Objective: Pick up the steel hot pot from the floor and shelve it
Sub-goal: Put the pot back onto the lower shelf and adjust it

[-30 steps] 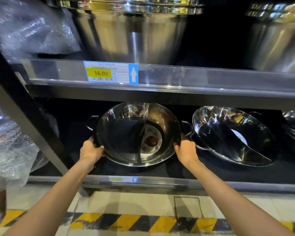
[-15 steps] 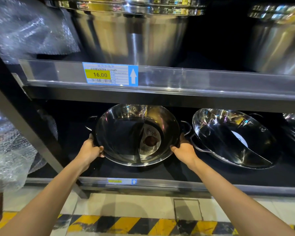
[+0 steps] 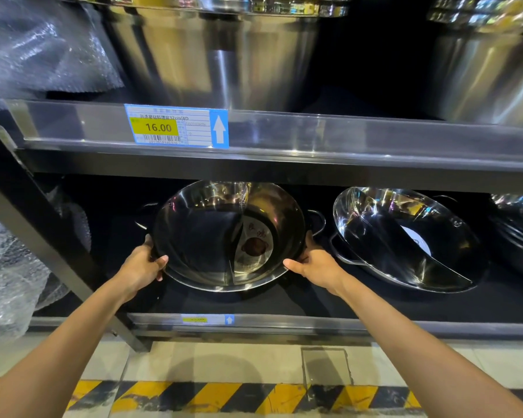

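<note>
The steel hot pot (image 3: 206, 236) is a shiny round pan with a curved divider and a paper label inside. It leans tilted toward me on the dark bottom shelf (image 3: 299, 300), under the upper shelf rail. My left hand (image 3: 142, 267) grips its left rim, thumb over the edge. My right hand (image 3: 314, 262) holds the right rim just below the wire handle. The pot's lower edge rests on or just above the shelf mat; I cannot tell which.
A second divided hot pot (image 3: 405, 236) leans close on the right, another pan (image 3: 520, 230) beyond it. Large steel stockpots (image 3: 218, 55) stand on the upper shelf with a 16.00 price tag (image 3: 175, 125). Bubble-wrapped goods (image 3: 6, 267) sit left of the black frame post (image 3: 58, 251).
Both hands have slid a little lower along the pot's rim and the pot sits slightly deeper and more upright on the shelf. The view has edged closer.
</note>
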Available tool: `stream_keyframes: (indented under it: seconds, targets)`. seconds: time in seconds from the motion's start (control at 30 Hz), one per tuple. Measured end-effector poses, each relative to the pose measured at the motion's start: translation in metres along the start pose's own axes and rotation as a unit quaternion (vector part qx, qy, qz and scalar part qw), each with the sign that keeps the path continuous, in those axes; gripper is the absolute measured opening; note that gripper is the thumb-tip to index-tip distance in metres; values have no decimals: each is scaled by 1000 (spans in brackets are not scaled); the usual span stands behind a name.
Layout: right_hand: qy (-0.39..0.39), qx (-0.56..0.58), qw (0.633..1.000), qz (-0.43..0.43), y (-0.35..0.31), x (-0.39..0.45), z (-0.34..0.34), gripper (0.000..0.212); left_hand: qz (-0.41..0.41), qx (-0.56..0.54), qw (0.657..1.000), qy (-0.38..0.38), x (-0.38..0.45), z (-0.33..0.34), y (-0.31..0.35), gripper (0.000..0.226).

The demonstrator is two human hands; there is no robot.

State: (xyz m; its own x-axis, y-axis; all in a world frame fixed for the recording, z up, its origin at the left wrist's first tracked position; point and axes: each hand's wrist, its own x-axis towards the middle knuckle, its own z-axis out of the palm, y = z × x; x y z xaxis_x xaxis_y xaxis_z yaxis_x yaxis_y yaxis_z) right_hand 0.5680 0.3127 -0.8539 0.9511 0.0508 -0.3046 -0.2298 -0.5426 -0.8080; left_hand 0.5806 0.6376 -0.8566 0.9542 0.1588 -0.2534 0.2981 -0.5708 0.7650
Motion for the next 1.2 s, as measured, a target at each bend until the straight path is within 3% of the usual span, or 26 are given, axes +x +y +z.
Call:
stream_keyframes:
  seconds: [0.37, 0.57, 0.6, 0.67, 0.73, 0.77, 0.83, 0.93, 1.0, 1.07, 1.2]
  targets:
    - [6, -5, 1000, 15, -2, 2, 4, 96, -7, -11, 1000, 11, 5, -1, -4, 65]
    - [10, -7, 1000, 9, -5, -3, 5, 82, -24, 10, 1000, 7, -3, -3, 3, 61]
    - [18, -8, 1000, 11, -4, -8, 5, 79, -28, 57, 998, 28, -7, -3, 9, 58]
    - [68, -30, 997, 4, 1, -22, -2, 58, 2, 205, 967, 151, -20, 6, 26, 53]
    - [144, -14, 989, -20, 15, -43, -23, 49, 107, 232, 936, 242, -48, 35, 61, 47]
    - [200, -14, 979, -47, 24, -57, -43, 47, 164, 194, 942, 220, -65, 59, 84, 41]
    - [343, -70, 932, -90, 49, -84, -93, 36, 235, 101, 963, 85, -97, 115, 127, 34]
    - [483, -159, 861, -10, 99, -105, -175, 32, 205, 45, 971, -114, -128, 201, 175, 51]
    - [461, -167, 866, 99, 131, -107, -209, 39, 145, 17, 975, -167, -139, 243, 195, 62]
    - [395, -138, 893, 164, 150, -105, -219, 47, 102, -19, 982, -156, -141, 273, 207, 65]
    - [317, -133, 928, 143, 164, -92, -218, 56, 104, -41, 993, -49, -138, 316, 211, 52]
